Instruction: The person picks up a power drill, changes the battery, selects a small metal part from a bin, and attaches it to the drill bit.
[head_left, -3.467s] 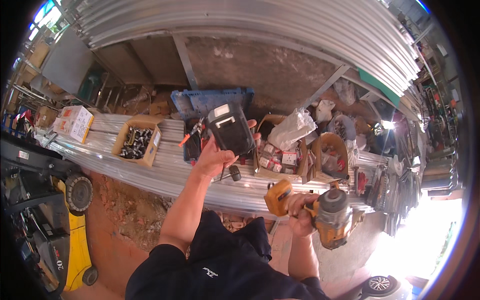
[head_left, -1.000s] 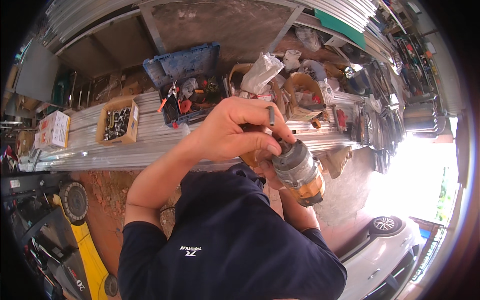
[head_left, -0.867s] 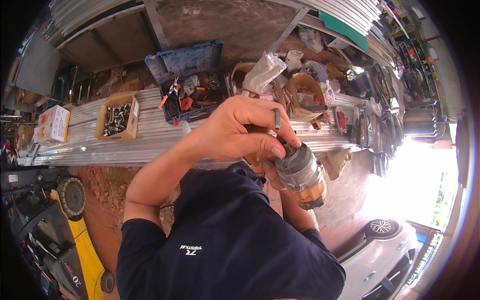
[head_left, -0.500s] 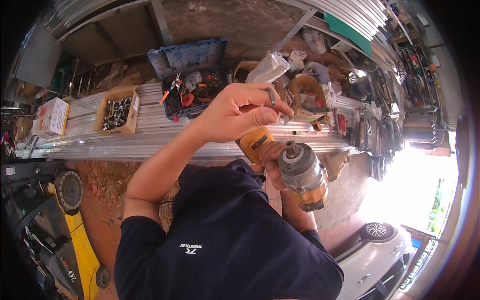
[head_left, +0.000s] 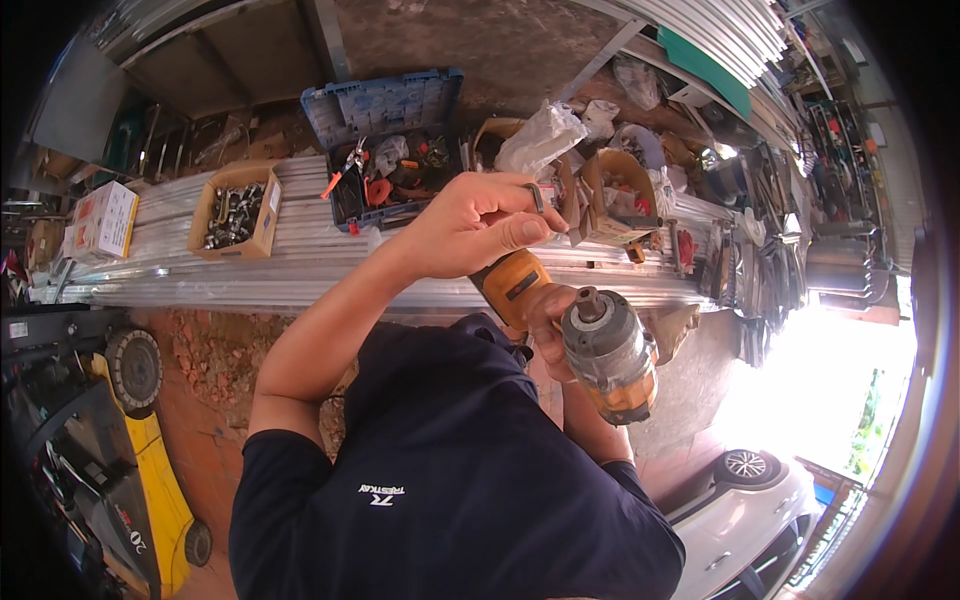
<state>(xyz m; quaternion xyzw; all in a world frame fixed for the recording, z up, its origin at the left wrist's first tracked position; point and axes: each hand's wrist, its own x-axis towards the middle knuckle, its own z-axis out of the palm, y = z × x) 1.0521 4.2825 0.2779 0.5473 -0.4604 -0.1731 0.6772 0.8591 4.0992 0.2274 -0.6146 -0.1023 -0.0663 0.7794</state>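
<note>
Half-hidden in the left hand (head_left: 470, 225), a small metal piece (head_left: 537, 197) barely shows.

Landmark: long stack of ribbed metal sheets (head_left: 200, 275) running across the middle.

- Resting on the stack toward its left end: open brown cardboard box (head_left: 237, 210), rectangular, filled with dark metal fittings.
- Further left, at the far end of the stack: closed white carton (head_left: 101, 219), boxy, printed in red and orange on its faces.
- Behind the stack, above its middle: blue plastic case (head_left: 385, 140), lid raised, red and orange tools inside.
- Right of that case, at the stack's back edge: crumpled clear plastic bag (head_left: 541, 140), pale and shiny.
- Further right on the stack: tan cardboard box (head_left: 622, 195), flaps open, small coloured packets beside it, too small to make out.
</note>
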